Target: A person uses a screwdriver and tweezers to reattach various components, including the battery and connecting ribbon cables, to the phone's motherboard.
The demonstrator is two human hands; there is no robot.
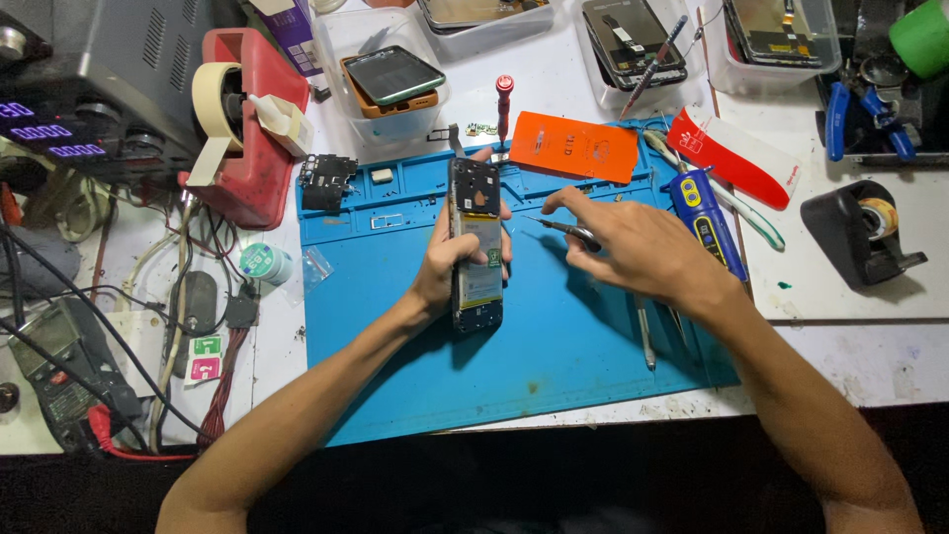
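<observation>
I saw four clear plastic tubs lined up along the far edge of the counter (870, 346). The far-left tub (368, 117) held a phone in an orange case (391, 79), screen up. The next tub (484, 28) had a phone lying flat, mostly cut off by the frame. The third tub (593, 59) held an opened dark phone (633, 40) with a thin tool leaning across it. The far-right tub (781, 59) held another dark phone body (781, 30).

My left hand (450, 262) came in from near left, forearm angled up, fingers (506, 245) wrapped round the sides of an opened phone (476, 242), back cover off, standing lengthwise above the middle of the blue mat (554, 356). Thumb on its left edge, fingertips on its right.

My right hand (643, 247) reached in from near right, wrist bent, fingers pressed together pinching dark tweezers (565, 229), tips pointing left, just beside the phone's right edge; contact I couldn't tell. A blue screwdriver (707, 222) lay just right of that hand.
</observation>
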